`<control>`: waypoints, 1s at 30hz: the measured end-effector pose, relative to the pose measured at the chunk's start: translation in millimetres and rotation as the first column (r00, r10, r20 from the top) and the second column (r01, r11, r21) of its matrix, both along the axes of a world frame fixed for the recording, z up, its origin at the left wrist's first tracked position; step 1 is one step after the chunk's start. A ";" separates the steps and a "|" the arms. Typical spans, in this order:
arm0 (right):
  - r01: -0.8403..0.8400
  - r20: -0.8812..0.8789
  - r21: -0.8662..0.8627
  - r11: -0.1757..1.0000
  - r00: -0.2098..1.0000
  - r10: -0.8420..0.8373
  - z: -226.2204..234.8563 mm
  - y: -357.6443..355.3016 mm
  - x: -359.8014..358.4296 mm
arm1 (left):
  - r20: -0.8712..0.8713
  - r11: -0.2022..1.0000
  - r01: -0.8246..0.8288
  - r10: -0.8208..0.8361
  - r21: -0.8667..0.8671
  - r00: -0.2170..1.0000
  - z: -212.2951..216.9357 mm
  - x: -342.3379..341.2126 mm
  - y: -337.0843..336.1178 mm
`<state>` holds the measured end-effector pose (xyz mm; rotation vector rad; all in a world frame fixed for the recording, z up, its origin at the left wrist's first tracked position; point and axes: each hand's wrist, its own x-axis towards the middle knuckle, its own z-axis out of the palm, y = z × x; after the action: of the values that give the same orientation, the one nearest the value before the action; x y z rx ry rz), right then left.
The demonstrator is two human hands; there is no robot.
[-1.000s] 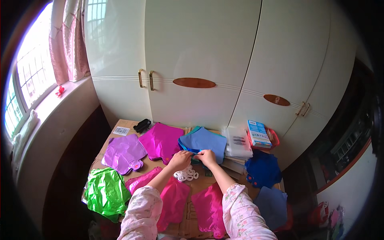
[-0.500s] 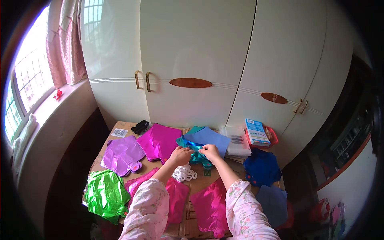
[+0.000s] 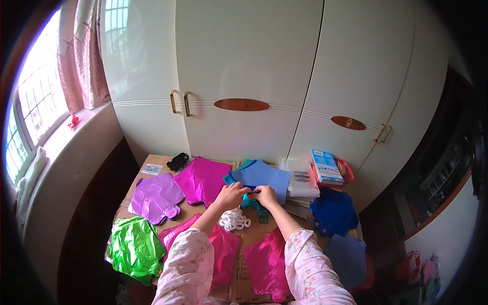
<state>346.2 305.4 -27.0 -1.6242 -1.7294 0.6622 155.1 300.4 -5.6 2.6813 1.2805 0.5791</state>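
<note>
Blue foil balloons [image 3: 262, 175] pinched by both hands' fingers [image 3: 250, 191].

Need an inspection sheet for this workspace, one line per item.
Surface: cardboard-covered table, mostly covered.
Job's things: blue and teal foil balloon stack, its near edge pinched by both hands.
Clutter: purple, magenta, green and pink balloons; white rings; blue box; clear packets.
Grippers: left hand and right hand side by side, fingers closed on the stack's edge.
Cables: nothing seen.
Surroundings: white wardrobe, window, pink curtain.
</note>
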 end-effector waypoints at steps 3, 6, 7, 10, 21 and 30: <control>0.000 -0.001 -0.041 0.999 1.000 0.000 5.9 -2.5 -3.6 | -0.085 0.995 0.030 -0.022 0.095 0.996 10.3 -3.0 -6.7; -0.022 -0.033 -0.040 0.999 0.999 0.020 5.5 -2.6 -0.7 | -0.140 0.990 0.024 -0.004 0.142 0.990 16.6 -3.4 -10.2; -0.038 -0.049 -0.035 0.999 0.998 0.036 3.7 -1.6 1.4 | -0.157 0.989 0.018 0.006 0.148 0.988 17.1 -4.2 -10.4; -0.084 -0.230 -0.068 0.994 0.971 0.067 -9.4 4.9 11.7 | -0.332 0.983 0.069 -0.009 0.168 0.943 12.8 -3.1 -6.1; -0.097 -0.582 -0.110 0.989 0.813 0.015 1.3 40.6 44.4 | -0.388 0.971 -0.037 -0.060 -0.237 0.920 -20.4 -0.6 23.5; 0.548 -0.385 0.489 0.678 0.833 -0.396 121.8 56.9 127.0 | -0.495 0.928 -0.168 -0.021 -0.334 0.868 -3.9 14.5 19.1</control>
<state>473.2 362.3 94.9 -1.3760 -1.0830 0.0436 169.6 319.5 -9.5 2.5357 1.4298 -0.3526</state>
